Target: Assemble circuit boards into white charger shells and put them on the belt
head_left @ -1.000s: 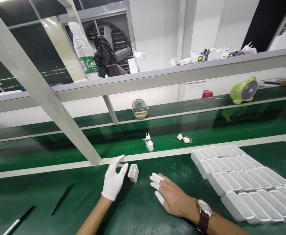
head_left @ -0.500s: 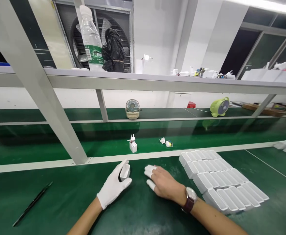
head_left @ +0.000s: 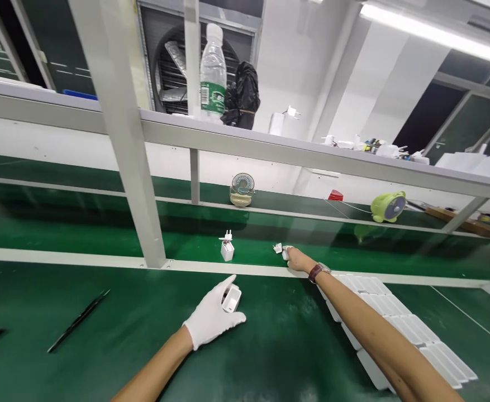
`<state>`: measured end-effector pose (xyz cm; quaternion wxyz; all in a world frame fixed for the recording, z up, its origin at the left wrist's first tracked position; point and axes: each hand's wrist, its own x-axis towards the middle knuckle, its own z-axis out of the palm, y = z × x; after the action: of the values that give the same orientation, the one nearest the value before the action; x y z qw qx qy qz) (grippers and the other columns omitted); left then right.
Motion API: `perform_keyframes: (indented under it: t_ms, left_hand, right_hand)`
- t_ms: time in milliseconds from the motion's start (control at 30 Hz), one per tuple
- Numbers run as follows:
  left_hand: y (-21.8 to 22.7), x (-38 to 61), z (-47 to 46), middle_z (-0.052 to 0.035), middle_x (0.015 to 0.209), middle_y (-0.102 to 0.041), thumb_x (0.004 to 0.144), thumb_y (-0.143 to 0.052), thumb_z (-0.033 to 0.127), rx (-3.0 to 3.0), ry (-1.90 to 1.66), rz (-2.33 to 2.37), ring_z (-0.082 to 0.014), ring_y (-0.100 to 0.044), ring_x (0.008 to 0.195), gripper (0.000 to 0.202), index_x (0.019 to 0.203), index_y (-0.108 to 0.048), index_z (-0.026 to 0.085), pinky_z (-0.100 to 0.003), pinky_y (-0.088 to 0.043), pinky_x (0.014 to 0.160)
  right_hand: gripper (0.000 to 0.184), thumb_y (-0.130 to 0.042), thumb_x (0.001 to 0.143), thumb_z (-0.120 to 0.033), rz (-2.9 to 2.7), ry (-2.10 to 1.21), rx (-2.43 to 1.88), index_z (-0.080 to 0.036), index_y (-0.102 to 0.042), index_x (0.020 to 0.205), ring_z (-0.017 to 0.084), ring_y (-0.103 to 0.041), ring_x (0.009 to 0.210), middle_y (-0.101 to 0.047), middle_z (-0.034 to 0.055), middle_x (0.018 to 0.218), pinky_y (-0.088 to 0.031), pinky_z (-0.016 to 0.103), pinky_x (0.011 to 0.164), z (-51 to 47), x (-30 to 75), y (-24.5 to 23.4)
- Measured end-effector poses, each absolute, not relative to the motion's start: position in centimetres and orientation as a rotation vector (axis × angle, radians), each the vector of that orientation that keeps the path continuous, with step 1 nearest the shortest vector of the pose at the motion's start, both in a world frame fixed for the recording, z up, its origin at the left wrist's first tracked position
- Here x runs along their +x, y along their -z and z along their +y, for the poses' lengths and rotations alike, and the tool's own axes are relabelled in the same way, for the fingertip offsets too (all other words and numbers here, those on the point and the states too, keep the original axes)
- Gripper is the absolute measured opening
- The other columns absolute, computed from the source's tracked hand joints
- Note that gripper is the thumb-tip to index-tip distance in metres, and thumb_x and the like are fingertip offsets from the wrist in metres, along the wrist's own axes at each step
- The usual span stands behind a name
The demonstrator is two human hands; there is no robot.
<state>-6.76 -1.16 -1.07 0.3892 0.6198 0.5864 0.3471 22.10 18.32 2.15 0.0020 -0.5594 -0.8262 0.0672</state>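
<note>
Charger: white, upright on the green strip just beyond the pale rail, plug prongs pointing up. Left hand, gloved in white: on the near side of the charger, over the desk, fingers curved around a case and thumb extended; whether it grips the case cannot be told. Case: nearer the viewer than the charger, tilted, open end facing the viewer. Right hand, bare on its back: well to the right of the charger, reaching across the rail, fingertips down at a small white part; the fingers hide most of it, so whether it is grasped cannot be told. Plug: right of the charger, just beside those fingertips. White cases: in rows, nearer than the charger and far to its right, partly covered by the right forearm. Black tool: slender, nearer than the charger and well to its left. Small fan: behind the charger, slightly right. Green fan: behind the charger, far right. Bottle: on the shelf above the charger.
</note>
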Motion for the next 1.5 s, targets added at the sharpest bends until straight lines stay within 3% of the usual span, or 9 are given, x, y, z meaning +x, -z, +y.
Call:
perform_keyframes:
  t_ms: [267,500,633,767,933,1133,1233,1400,1500]
  left_hand:
    - [1.0,-6.8,-1.5,-0.0043,0.128,-0.062,0.063,-0.081,0.027,1.481,-0.890,1.392,-0.0197,-0.068,0.094,0.105,0.155,-0.031,0.022,-0.033,-0.055,0.090]
    - [0.7,-6.6,-1.2,-0.0043,0.127,-0.063,0.064,-0.081,0.029,1.565,-0.867,1.432,-0.0236,-0.063,0.109,0.102,0.153,-0.034,0.020,-0.036,-0.048,0.104]
    - [0.5,-6.5,-1.1,-0.0037,0.129,-0.063,0.065,-0.081,0.029,1.578,-0.863,1.459,-0.0238,-0.062,0.114,0.100,0.153,-0.034,0.020,-0.037,-0.045,0.107]
    - [0.3,-6.2,-1.1,-0.0049,0.131,-0.062,0.065,-0.081,0.031,1.620,-0.835,1.482,-0.0249,-0.060,0.118,0.100,0.153,-0.033,0.018,-0.037,-0.044,0.109]
    - [-0.1,-6.0,-1.2,-0.0062,0.133,-0.061,0.066,-0.080,0.032,1.668,-0.807,1.535,-0.0276,-0.059,0.121,0.098,0.153,-0.035,0.019,-0.040,-0.043,0.110]
    - [-0.2,-6.4,-1.5,-0.0061,0.134,-0.061,0.064,-0.080,0.027,1.648,-0.833,1.484,-0.0267,-0.059,0.123,0.104,0.154,-0.031,0.020,-0.041,-0.041,0.113]
    - [-0.2,-6.8,-1.6,-0.0080,0.138,-0.059,0.063,-0.081,0.026,1.664,-0.799,1.482,-0.0279,-0.056,0.127,0.105,0.155,-0.030,0.019,-0.042,-0.040,0.114]
    - [-0.1,-7.0,-1.7,-0.0089,0.141,-0.058,0.062,-0.080,0.025,1.710,-0.741,1.499,-0.0300,-0.055,0.129,0.100,0.152,-0.036,0.021,-0.044,-0.039,0.116]
    - [-0.4,-7.1,-1.7,-0.0089,0.143,-0.056,0.063,-0.079,0.024,1.738,-0.707,1.491,-0.0303,-0.055,0.130,0.094,0.149,-0.041,0.021,-0.044,-0.039,0.116]
  right_hand:
    - [0.032,-0.061,0.098,-0.031,-2.566,-0.390,-1.386,-0.017,-0.059,0.127,0.023,-0.065,0.106,-0.065,0.0089,0.121,-0.054,0.043,0.093,16.4,20.7,-2.0]
    - [0.046,-0.058,0.092,-0.030,-2.517,-0.496,-1.232,-0.019,-0.055,0.136,0.028,-0.065,0.104,-0.068,0.0093,0.113,-0.053,0.042,0.093,7.7,21.6,0.6]
    - [0.055,-0.056,0.094,-0.030,-2.483,-0.483,-1.210,-0.023,-0.042,0.147,0.030,-0.060,0.117,-0.060,0.0115,0.130,-0.049,0.048,0.101,3.0,22.1,0.8]
    - [0.055,-0.052,0.100,-0.035,-2.470,-0.354,-1.205,-0.026,-0.035,0.152,0.029,-0.063,0.112,-0.057,0.0132,0.135,-0.056,0.048,0.093,-0.1,22.8,-1.1]
    - [0.056,-0.059,0.098,-0.039,-2.489,-0.178,-1.064,-0.027,-0.040,0.150,0.032,-0.054,0.128,-0.057,0.0124,0.139,-0.047,0.054,0.106,0.0,23.9,-1.8]
    - [0.064,-0.065,0.092,-0.053,-2.466,-0.395,-1.215,-0.015,-0.051,0.142,0.035,-0.053,0.131,-0.060,0.0185,0.137,-0.044,0.055,0.109,1.6,21.7,0.0]
    - [0.065,-0.065,0.091,-0.050,-2.479,-0.528,-1.311,-0.012,-0.051,0.142,0.037,-0.051,0.133,-0.060,0.0199,0.136,-0.041,0.054,0.112,1.8,20.5,0.2]
    - [0.056,-0.055,0.095,-0.030,-2.509,-0.667,-1.297,-0.018,-0.043,0.148,0.029,-0.055,0.130,-0.061,0.0136,0.135,-0.050,0.044,0.106,1.5,21.2,0.6]
    - [0.056,-0.051,0.098,-0.032,-2.463,-0.708,-1.313,-0.021,-0.038,0.151,0.028,-0.045,0.140,-0.053,0.0123,0.146,-0.047,0.046,0.110,1.3,22.3,1.2]
